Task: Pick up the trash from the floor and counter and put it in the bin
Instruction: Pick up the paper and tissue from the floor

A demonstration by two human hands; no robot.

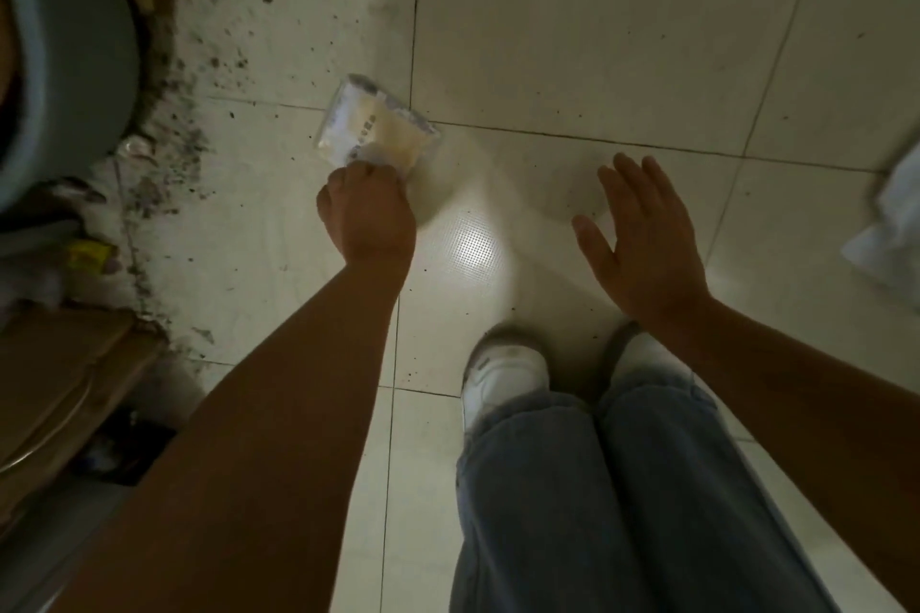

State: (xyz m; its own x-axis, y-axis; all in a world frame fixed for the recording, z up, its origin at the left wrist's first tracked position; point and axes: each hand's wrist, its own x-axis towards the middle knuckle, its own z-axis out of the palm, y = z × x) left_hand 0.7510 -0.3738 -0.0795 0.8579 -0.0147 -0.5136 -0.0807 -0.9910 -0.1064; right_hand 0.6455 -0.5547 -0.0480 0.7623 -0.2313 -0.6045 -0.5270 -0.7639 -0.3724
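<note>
Pale tiled floor point(572, 40), grime spreading at ten o'clock. Left hand point(366, 214) fisted around a clear plastic packet point(378, 127); right hand point(642, 234) hovers, fingers spread, holding nothing.

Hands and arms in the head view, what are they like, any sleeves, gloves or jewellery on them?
Both are bare. The left hand and right hand wear no gloves, and no rings, watch or bracelet show. Both forearms are uncovered as far as the picture's edge, with no sleeve in view. The light is dim, so fine marks cannot be made out.
</note>
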